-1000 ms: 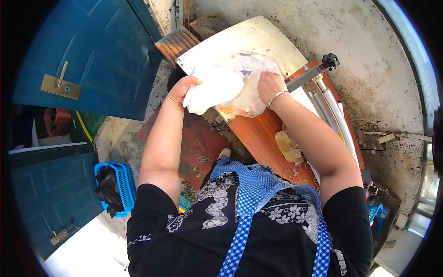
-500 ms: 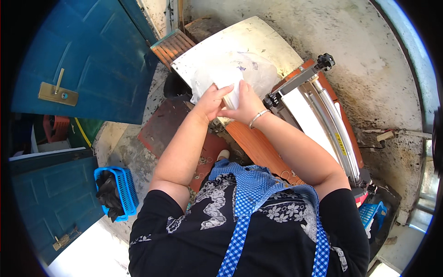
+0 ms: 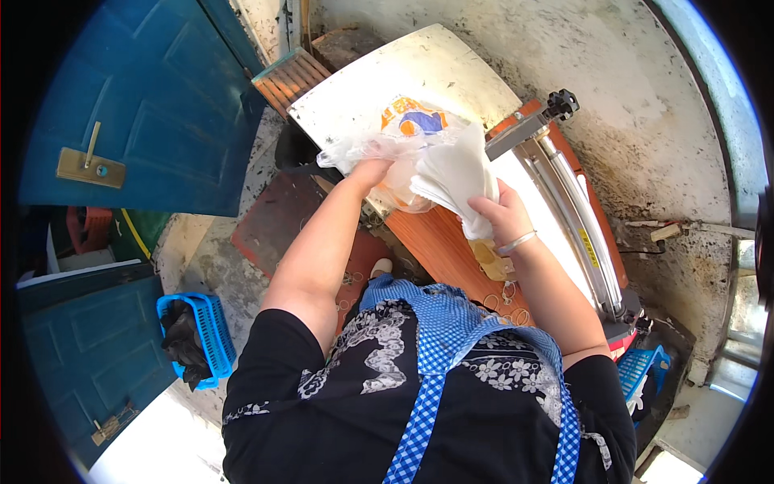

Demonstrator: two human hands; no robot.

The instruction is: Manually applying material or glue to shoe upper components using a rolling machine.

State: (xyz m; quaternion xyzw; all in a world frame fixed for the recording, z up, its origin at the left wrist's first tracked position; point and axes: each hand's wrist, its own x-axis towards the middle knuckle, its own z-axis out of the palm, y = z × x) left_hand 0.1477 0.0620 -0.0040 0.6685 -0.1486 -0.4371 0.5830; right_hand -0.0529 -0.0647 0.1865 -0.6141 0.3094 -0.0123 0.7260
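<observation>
My right hand [image 3: 505, 214] is closed round one end of a stack of thin white sheets [image 3: 459, 171], whose layers fan out at the other end. What the sheets are made of I cannot tell. A thin clear plastic bag [image 3: 343, 153] with an orange and blue print hangs from my left hand [image 3: 372, 171], which is closed on its edge, the fingertips partly hidden in the film. The bag spreads over the near side of a white board [image 3: 451, 68], beside the sheets. Below my right hand lies a yellowish see-through thing [image 3: 490, 260], its kind unclear.
To the right stands a machine with metal rollers [image 3: 564, 189] and a black knob [image 3: 563, 103]. An orange-brown board [image 3: 431, 246] with several rubber-band-like loops [image 3: 516, 315] lies near me. A blue basket [image 3: 211, 339] holding dark cloth is at left, by blue doors [image 3: 145, 105].
My hands, together before, are now apart. The right one has moved right and nearer with the white sheets; the left holds the bag, whose print now shows.
</observation>
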